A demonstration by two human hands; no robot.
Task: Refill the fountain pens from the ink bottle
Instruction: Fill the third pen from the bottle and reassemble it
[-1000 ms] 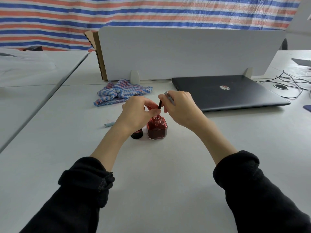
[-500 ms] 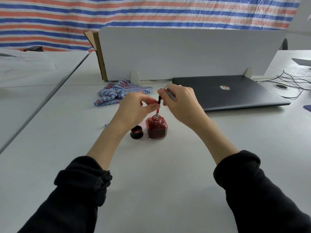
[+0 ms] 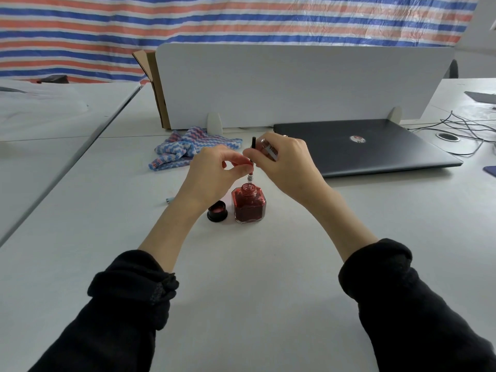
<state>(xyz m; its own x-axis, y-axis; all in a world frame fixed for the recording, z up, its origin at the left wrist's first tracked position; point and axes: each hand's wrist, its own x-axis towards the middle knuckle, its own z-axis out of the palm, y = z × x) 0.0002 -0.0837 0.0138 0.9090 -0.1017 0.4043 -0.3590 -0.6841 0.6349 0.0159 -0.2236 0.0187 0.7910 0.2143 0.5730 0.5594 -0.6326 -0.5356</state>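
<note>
An open glass ink bottle [image 3: 248, 204] with red ink stands on the white table [image 3: 241, 264]. Its black cap [image 3: 217, 211] lies upturned just to its left. Both hands hold a thin pen converter [image 3: 251, 167] upright over the bottle mouth, its lower tip just above the opening. My left hand [image 3: 214, 175] pinches its lower part. My right hand [image 3: 284, 162] grips near its black top and also holds a silver pen part [image 3: 269, 150] against the palm.
A blue-and-pink striped cloth [image 3: 185, 151] lies behind my left hand. A closed dark laptop [image 3: 375, 146] sits to the right, with cables [image 3: 467, 130] beyond it. A white divider panel [image 3: 295, 84] stands at the back. A small pen part [image 3: 169, 200] lies left of my left wrist.
Both hands have risen, lifting the converter up out of the bottle neck. The black cap, hidden behind my left wrist before, now shows fully.
</note>
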